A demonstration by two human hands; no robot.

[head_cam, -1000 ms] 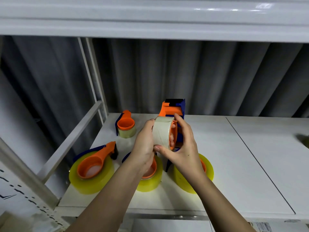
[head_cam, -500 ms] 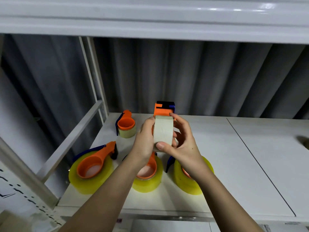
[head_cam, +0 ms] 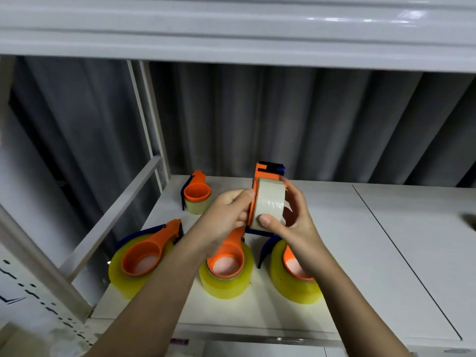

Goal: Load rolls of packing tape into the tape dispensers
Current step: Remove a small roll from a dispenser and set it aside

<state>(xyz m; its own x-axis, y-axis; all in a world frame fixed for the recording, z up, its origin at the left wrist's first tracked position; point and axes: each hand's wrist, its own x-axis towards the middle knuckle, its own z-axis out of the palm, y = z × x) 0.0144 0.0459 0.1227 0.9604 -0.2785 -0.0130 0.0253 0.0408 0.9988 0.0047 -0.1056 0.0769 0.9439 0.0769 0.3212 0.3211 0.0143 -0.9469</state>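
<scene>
I hold an orange and blue tape dispenser (head_cam: 268, 171) up above the white shelf (head_cam: 360, 253), with a pale roll of packing tape (head_cam: 270, 202) seated on it. My left hand (head_cam: 226, 215) grips the dispenser's left side, thumb against the roll's edge. My right hand (head_cam: 291, 222) curls round the roll from the right, thumb on its lower front. Below my hands lie three dispensers with yellow rolls: one at the left (head_cam: 139, 258), one in the middle (head_cam: 226, 271), one at the right (head_cam: 293, 276). A smaller loaded dispenser (head_cam: 196, 195) stands further back.
A white metal rail (head_cam: 116, 217) and upright post (head_cam: 146, 119) border the shelf's left side. An upper shelf beam (head_cam: 231, 29) runs overhead. Dark corrugated wall stands behind. A seam (head_cam: 401, 253) splits the shelf surface on the right.
The dispenser with the pale roll has turned and shifted slightly right. My right thumb now sits lower on the roll's front.
</scene>
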